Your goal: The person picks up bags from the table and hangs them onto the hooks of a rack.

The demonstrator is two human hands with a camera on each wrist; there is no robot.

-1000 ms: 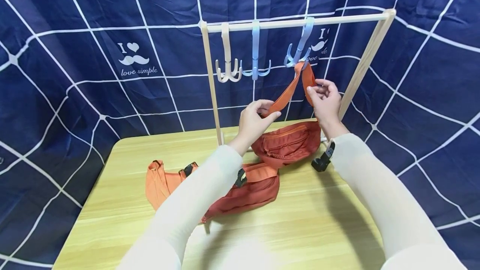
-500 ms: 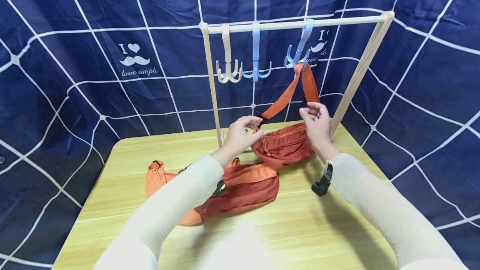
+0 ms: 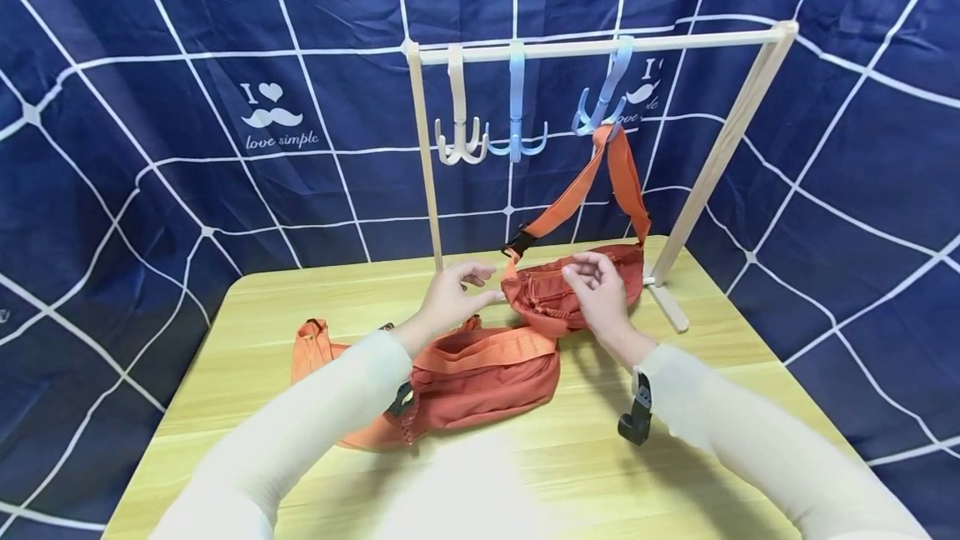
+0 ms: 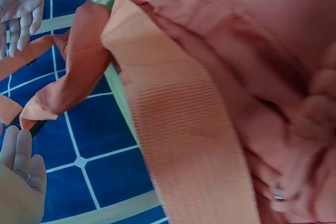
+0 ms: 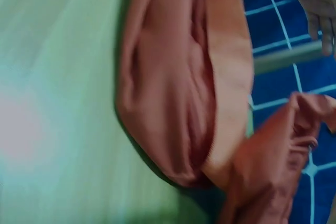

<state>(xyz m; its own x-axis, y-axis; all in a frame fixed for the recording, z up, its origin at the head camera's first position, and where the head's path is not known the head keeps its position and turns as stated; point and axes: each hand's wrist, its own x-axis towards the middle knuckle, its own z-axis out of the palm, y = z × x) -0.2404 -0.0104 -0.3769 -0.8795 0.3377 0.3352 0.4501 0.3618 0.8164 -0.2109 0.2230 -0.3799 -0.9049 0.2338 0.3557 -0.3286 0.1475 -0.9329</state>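
Observation:
A rust-red waist bag (image 3: 536, 290) hangs by its orange strap (image 3: 573, 194) from the right blue hook (image 3: 600, 98), its lower side close over the table. My left hand (image 3: 457, 294), thumb and fingers apart, is beside the bag's left end, holding nothing. That hand (image 4: 23, 182) also shows in the left wrist view, near the strap end. In front of the bag's middle is my right hand (image 3: 600, 290), fingers loosely bent with nothing between them. A second waist bag (image 3: 487, 390), same colours, lies on the table under my left forearm, which hides part of it.
A wooden rack (image 3: 705, 165) stands at the table's back, its bar carrying a beige hook (image 3: 459, 123) and a middle blue hook (image 3: 517, 115). Behind it hangs a navy curtain (image 3: 360, 215) with white lines. The light wood table (image 3: 637, 482) extends toward me.
Both hands have let go of the hanging bag's strap and moved down, the right one also leftward across the bag. The strap stays on the hook; the lying bag has not moved.

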